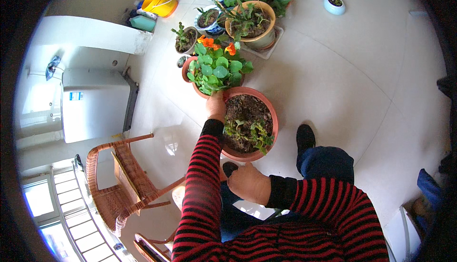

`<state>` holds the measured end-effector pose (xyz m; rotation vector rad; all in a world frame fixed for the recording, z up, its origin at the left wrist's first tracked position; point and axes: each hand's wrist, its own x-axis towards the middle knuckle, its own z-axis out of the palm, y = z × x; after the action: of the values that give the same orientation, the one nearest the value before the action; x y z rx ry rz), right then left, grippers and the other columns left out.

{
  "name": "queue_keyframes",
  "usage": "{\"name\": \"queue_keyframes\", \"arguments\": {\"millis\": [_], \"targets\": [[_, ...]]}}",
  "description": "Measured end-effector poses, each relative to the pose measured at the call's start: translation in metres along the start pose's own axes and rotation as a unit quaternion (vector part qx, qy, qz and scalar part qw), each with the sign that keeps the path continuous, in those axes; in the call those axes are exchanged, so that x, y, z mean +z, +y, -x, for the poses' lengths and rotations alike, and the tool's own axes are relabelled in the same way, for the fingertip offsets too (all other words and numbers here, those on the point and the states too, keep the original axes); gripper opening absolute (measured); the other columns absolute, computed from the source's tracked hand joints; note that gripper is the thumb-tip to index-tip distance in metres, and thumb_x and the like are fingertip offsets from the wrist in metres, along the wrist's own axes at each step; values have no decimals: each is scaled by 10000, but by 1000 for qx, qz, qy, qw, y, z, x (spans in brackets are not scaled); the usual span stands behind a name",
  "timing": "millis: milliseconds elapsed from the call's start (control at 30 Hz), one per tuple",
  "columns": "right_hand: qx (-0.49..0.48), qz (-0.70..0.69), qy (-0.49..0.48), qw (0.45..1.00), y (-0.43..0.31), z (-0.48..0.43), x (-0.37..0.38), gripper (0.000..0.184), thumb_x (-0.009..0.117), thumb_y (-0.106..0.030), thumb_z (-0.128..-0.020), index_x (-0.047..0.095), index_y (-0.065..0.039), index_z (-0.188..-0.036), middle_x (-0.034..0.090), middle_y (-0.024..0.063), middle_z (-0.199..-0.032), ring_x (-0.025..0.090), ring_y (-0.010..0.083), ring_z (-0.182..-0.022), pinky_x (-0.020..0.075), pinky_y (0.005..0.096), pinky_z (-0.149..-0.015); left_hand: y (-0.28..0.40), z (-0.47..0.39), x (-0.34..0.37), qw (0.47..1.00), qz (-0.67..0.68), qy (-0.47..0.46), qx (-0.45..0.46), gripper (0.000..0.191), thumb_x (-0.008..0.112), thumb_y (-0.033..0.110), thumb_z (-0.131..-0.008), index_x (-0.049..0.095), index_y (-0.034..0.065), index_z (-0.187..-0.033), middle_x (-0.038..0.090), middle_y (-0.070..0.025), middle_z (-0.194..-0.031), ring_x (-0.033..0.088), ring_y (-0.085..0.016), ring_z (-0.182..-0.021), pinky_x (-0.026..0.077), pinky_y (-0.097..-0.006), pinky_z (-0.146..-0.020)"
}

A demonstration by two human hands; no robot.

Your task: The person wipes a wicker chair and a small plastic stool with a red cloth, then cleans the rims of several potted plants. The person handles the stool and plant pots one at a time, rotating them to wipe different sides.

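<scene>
My left hand [215, 106] reaches forward to the near side of a leafy nasturtium [219, 69] with orange flowers. Its fingers disappear under the leaves, by the terracotta-coloured pot [200, 91], so their grip is hidden. Just right of that wrist stands a larger round terracotta-coloured pot [274, 113], which holds dark soil [246, 105] and small drooping green plants [262, 135]. Below its near rim my right hand [249, 183] is bent inward with fingers curled. What those fingers hold, if anything, cannot be seen.
Several potted plants crowd the floor ahead, including a tan pot [255, 43] on a square tray [280, 37]. A yellow bucket [157, 3] is at upper left. On the left are a wicker chair [132, 169] and a silver-grey appliance [96, 108]. My shoe [305, 137] rests right of the large pot.
</scene>
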<state>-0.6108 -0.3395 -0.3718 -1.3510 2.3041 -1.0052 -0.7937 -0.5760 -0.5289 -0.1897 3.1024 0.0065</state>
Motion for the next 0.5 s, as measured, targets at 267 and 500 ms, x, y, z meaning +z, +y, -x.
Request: {"name": "queue_keyframes", "arguments": {"millis": [267, 500], "targets": [[-21, -10, 12, 1000, 5, 7, 10, 197, 575, -155, -763, 636, -54, -921, 640, 150, -816, 646, 335, -736, 452, 486, -631, 117, -9, -12, 983, -85, -79, 145, 108, 566, 86, -834, 667, 101, -870, 668, -117, -907, 686, -294, -856, 569, -403, -695], [-27, 134, 57, 989, 8, 4, 31, 343, 505, -232, -860, 594, -49, -1136, 612, 148, -1120, 589, 304, -1030, 467, 457, -859, 155, 21, -3, 947, -46, -125, 291, 95, 583, 90, -822, 677, 100, -834, 673, -102, -873, 677, -281, -857, 556, -388, -710]]}}
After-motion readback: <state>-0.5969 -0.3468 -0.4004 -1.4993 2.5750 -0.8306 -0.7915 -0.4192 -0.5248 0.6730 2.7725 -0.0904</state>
